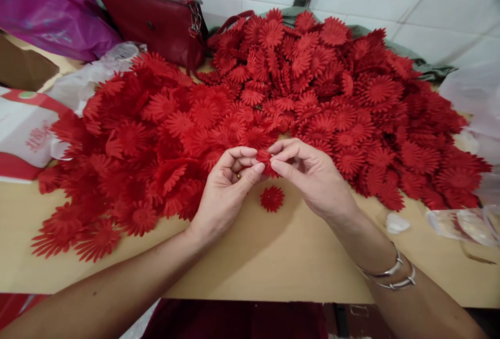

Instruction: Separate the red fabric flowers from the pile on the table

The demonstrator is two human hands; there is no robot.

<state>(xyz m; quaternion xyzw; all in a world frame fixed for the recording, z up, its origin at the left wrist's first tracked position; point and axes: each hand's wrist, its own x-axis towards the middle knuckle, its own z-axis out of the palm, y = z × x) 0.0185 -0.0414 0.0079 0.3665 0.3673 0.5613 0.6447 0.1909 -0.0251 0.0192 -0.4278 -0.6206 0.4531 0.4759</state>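
Observation:
Between my two hands is a red artificial flower petal piece (264, 157), pinched by the fingertips from both sides. My left hand (231, 183) closes thumb against forefinger on its left edge. Opposite it, my right hand (310, 175) pinches the right edge the same way. Just below them, a single small red petal layer (272, 199) lies flat on the table. A large heap of red petal layers (344, 117) rises behind the hands, and another loose pile (156, 136) of them spreads to the left. Fingers partly hide the held piece.
A dark red handbag (152, 19) leans against the tiled wall behind the left pile. A purple bag (54, 8) stands at the far left, above a red and white package (27, 133). Clear plastic (464, 224) and a white scrap (397, 223) lie on the tabletop (312, 266) at right.

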